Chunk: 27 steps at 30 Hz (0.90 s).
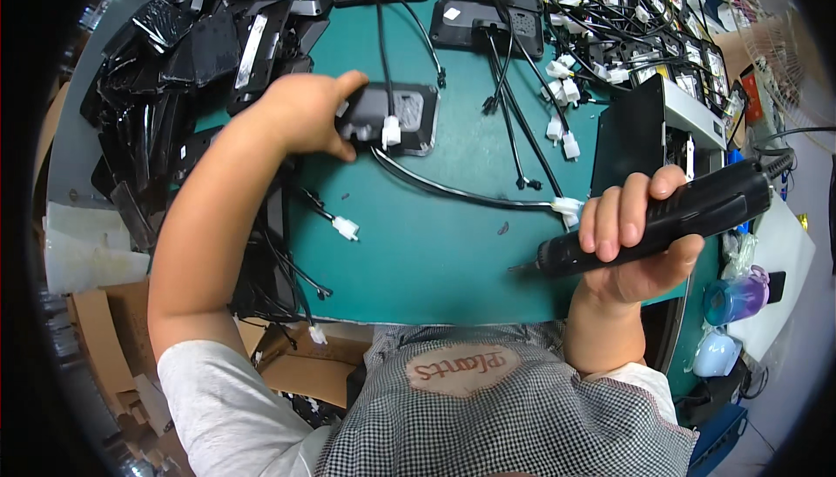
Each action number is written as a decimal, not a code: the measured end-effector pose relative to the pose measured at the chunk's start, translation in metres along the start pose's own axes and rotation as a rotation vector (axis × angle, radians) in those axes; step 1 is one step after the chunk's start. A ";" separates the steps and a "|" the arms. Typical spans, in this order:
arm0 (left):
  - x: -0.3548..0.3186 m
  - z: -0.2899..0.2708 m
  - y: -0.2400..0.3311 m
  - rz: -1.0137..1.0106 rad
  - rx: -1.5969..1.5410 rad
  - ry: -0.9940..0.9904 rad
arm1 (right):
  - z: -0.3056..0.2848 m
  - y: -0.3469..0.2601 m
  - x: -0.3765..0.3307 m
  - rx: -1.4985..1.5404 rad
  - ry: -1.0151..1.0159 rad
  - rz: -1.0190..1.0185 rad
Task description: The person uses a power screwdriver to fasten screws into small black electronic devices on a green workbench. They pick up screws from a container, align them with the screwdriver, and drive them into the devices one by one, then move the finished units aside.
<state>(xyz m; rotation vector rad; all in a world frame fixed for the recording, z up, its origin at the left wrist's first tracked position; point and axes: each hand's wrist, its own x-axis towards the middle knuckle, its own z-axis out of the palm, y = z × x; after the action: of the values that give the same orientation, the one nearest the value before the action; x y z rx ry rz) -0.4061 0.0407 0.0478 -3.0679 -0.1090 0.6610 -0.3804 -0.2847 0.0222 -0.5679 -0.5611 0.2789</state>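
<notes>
A flat black plate (402, 116) with a grey panel on its face lies on the green surface (435, 242), a little left of the middle and toward the far side. A white plug (391, 131) sits against its near edge, and a black cable (461, 191) curves from under it off to the right, ending in another white plug (566, 207). The left hand (309, 115) is closed over the plate's left end, thumb on top and fingers wrapped round the near edge, pinning it to the surface.

The right hand (636, 242) is well apart from the plate, near the right edge of the surface. It is curled tight round a black electric screwdriver (662, 220), which lies nearly level with its tip pointing left and just above the surface, its cord running off at upper right.

At the far side lie more black plates (488, 6) with cables and white plugs. A heap of black parts (209, 50) fills the left side. A loose white plug (346, 229) on a thin wire lies near the left forearm. A dark box (649, 133) stands on the right, and beyond it a purple and blue bottle (736, 294).
</notes>
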 end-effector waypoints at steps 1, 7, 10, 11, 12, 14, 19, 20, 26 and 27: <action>-0.014 0.006 0.012 0.013 0.005 0.005 | 0.003 -0.003 0.001 0.008 -0.017 -0.006; -0.070 0.041 0.074 0.066 -0.053 -0.014 | 0.022 -0.017 0.007 0.004 -0.163 -0.068; -0.083 0.052 0.080 0.096 -0.176 0.086 | 0.026 -0.014 0.006 0.002 -0.193 -0.112; -0.087 0.053 0.074 0.131 -0.233 0.132 | 0.029 -0.013 0.005 0.000 -0.186 -0.125; -0.092 0.055 0.067 0.165 -0.289 0.179 | 0.033 -0.011 0.004 -0.003 -0.179 -0.139; -0.106 0.054 0.063 0.107 -0.485 0.308 | 0.036 -0.008 0.001 -0.015 -0.195 -0.163; -0.124 0.077 0.085 0.224 -2.220 0.221 | 0.060 0.004 -0.009 -0.032 -0.121 -0.210; -0.123 0.088 0.094 0.190 -2.417 0.279 | 0.066 0.008 -0.010 -0.021 -0.118 -0.193; -0.130 0.094 0.135 0.181 -2.779 0.299 | 0.079 0.023 -0.018 -0.015 -0.198 -0.144; -0.132 0.095 0.137 0.203 -2.764 0.300 | 0.078 0.025 -0.019 -0.009 -0.214 -0.141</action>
<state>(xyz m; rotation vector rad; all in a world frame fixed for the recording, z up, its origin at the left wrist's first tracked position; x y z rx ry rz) -0.5557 -0.1065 0.0137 0.4001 0.2860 0.2032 -0.4424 -0.2383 0.0540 -0.5078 -0.8060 0.2040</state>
